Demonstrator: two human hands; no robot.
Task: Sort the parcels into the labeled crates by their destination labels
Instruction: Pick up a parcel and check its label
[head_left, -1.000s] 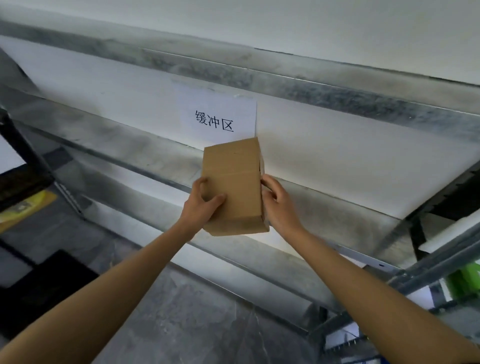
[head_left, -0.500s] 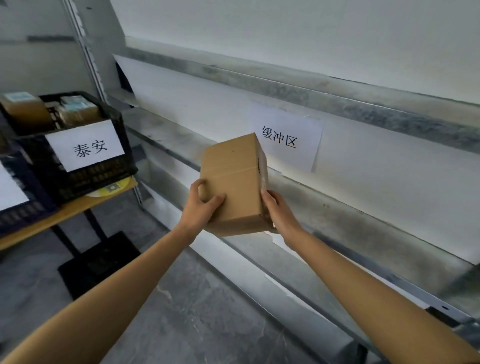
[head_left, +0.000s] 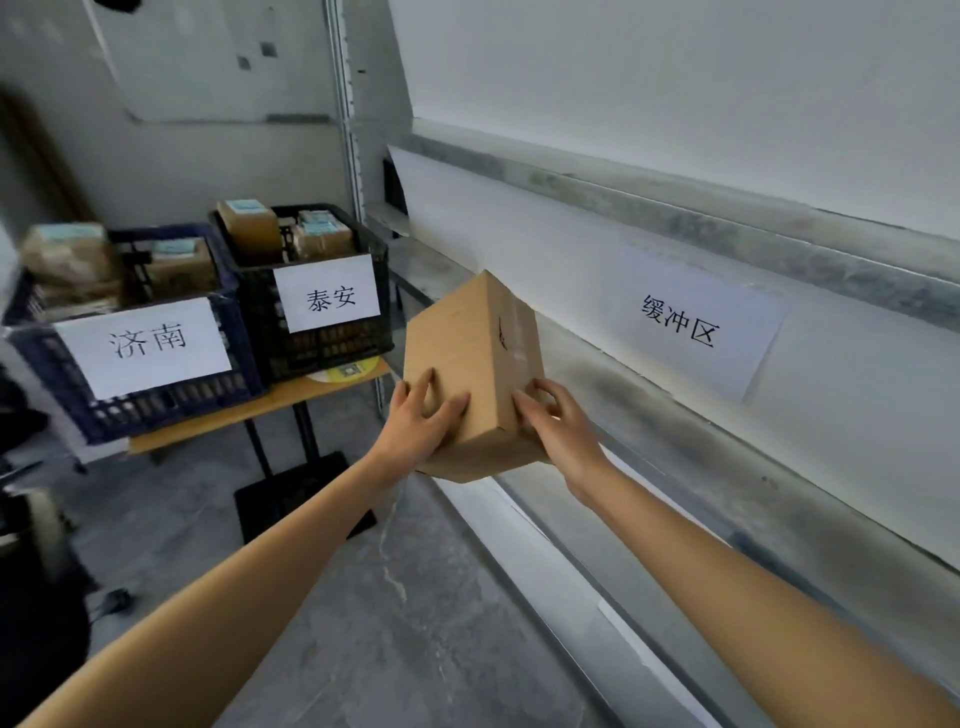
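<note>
A plain brown cardboard parcel is held up in front of me between both hands. My left hand grips its near left face with curled fingers, and my right hand grips its right side. To the left, a black crate carries a paper label 泰安 and holds several parcels. Beside it stands a blue crate labelled 济南, also with several parcels inside. No destination label shows on the held parcel's visible faces.
Both crates sit on a small wooden table with a black base. A metal shelf rack runs along the right, with a paper sign 缓冲区 on it. Grey floor lies below. A dark object sits at the lower left.
The view has swung left, away from the shelf, so both labelled crates have come into sight. The parcel stays in both hands and has turned slightly, showing its right face.
</note>
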